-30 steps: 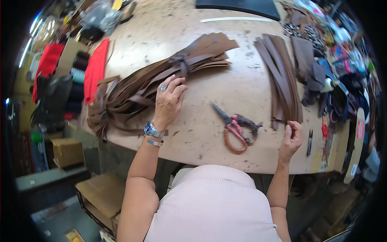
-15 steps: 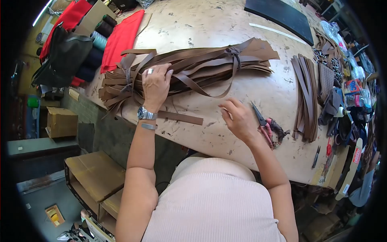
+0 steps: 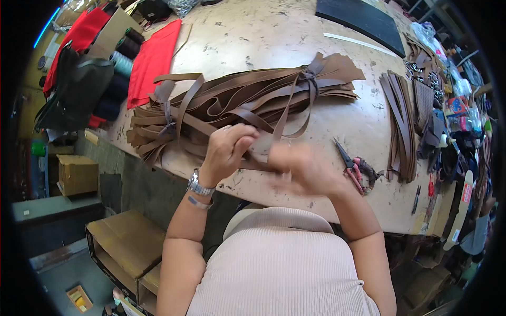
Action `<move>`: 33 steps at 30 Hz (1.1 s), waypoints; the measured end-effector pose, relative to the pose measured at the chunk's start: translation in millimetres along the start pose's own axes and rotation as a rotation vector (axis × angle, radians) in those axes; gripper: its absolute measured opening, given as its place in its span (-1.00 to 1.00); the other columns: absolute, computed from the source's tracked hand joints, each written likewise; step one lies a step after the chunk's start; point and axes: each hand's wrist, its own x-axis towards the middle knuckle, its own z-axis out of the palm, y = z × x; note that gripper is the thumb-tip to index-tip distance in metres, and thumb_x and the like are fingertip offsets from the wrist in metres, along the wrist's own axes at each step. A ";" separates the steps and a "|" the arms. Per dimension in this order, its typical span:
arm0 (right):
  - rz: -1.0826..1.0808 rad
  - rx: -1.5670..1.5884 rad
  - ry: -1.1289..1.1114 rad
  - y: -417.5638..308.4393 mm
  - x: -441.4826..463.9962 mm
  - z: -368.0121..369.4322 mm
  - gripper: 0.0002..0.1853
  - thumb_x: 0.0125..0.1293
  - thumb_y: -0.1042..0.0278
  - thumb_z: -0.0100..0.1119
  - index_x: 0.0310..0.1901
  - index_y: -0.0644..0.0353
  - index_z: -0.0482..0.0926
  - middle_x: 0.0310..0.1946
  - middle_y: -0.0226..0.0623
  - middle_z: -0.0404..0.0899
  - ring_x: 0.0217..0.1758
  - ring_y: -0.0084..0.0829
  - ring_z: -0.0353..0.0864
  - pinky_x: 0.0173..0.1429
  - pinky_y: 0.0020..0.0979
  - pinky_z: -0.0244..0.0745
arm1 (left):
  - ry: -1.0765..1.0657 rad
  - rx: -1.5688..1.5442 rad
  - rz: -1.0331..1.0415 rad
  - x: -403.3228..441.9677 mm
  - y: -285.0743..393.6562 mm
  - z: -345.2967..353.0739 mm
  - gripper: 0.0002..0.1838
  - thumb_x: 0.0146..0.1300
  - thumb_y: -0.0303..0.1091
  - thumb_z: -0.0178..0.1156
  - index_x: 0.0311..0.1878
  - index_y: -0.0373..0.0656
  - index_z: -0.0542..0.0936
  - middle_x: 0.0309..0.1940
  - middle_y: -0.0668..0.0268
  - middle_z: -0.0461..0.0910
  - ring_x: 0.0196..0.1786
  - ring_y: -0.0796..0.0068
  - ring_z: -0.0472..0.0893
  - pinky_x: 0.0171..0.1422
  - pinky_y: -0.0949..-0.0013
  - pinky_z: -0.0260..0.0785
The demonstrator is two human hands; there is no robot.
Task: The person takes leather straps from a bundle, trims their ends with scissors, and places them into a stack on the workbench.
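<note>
A bundle of brown leather straps [image 3: 226, 100] lies across the table, tied near both ends with dark strips. Several straps loop loosely out of its front side. My left hand [image 3: 224, 154], with a watch on the wrist, is at the bundle's front edge, fingers curled; what they hold, if anything, is hidden. Close by on the right, my right hand [image 3: 303, 167] is smeared by motion, so its fingers cannot be read. Part of a brown strip [image 3: 257, 165] shows between the two hands. Scissors [image 3: 354, 167] with wrapped pink handles lie right of my right hand.
A second stack of brown straps [image 3: 399, 126] lies to the right, beside hardware and plastic bags. Red fabric [image 3: 153, 63] and thread spools [image 3: 122, 64] are at the left. A black board [image 3: 363, 23] rests at the back. Cardboard boxes [image 3: 124, 237] stand below the table's edge.
My left hand has come off the top of the bundle, moving toward me and to the right. My right hand has moved left, nearer to it. The loops of strap have shifted.
</note>
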 end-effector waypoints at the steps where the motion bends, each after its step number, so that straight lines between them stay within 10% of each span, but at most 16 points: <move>1: -0.009 0.195 -0.070 -16.1 -8.9 -2.3 -0.69 0.01 0.17 0.22 -0.45 0.21 0.34 -0.53 -0.19 0.36 -0.49 -0.15 0.39 -0.40 -0.24 0.30 | -0.055 -0.101 0.011 -0.7 5.1 -1.6 -0.77 0.17 -0.20 0.04 -0.42 -0.16 0.52 -0.59 0.28 0.47 -0.57 0.28 0.43 -0.44 0.36 0.23; 11: 0.092 0.694 0.197 -29.8 -107.0 -36.9 -0.72 -0.01 0.30 0.20 -0.58 0.40 0.47 -0.63 -0.03 0.44 -0.63 -0.30 0.40 -0.52 -0.43 0.26 | -0.603 -0.383 0.192 30.9 70.2 38.6 -0.60 0.03 0.00 0.19 -0.47 -0.20 0.45 -0.37 0.21 0.51 -0.45 0.34 0.48 -0.35 0.37 0.33; 17: 0.391 0.550 0.393 -18.5 -175.5 -36.8 -0.84 0.03 0.45 0.16 -0.39 0.35 0.46 -0.41 -0.23 0.47 -0.35 -0.43 0.43 -0.26 -0.48 0.31 | -0.958 -0.407 0.104 25.1 67.3 106.8 -0.70 0.05 -0.13 0.20 -0.42 -0.19 0.44 -0.50 0.18 0.49 -0.51 0.19 0.46 -0.42 0.31 0.27; 27: 0.688 0.067 0.620 -12.6 -231.9 -41.1 -0.88 0.02 0.50 0.11 -0.36 0.31 0.46 -0.50 -0.33 0.45 -0.57 -0.40 0.40 -0.47 -0.48 0.28 | -0.836 -0.089 0.220 46.8 96.4 153.0 -0.76 0.07 -0.19 0.16 -0.39 -0.17 0.47 -0.51 0.22 0.46 -0.44 0.19 0.47 -0.38 0.27 0.28; 33: 0.799 -0.669 0.390 -4.7 -231.7 -33.4 -0.71 -0.06 0.21 0.22 -0.28 0.12 0.51 -0.11 -0.35 0.40 0.13 -0.33 0.26 0.28 -0.04 -0.14 | -0.861 -0.018 0.278 38.4 96.0 187.2 -0.81 0.06 -0.26 0.15 -0.37 -0.18 0.48 -0.46 0.23 0.46 -0.39 0.21 0.48 -0.35 0.26 0.29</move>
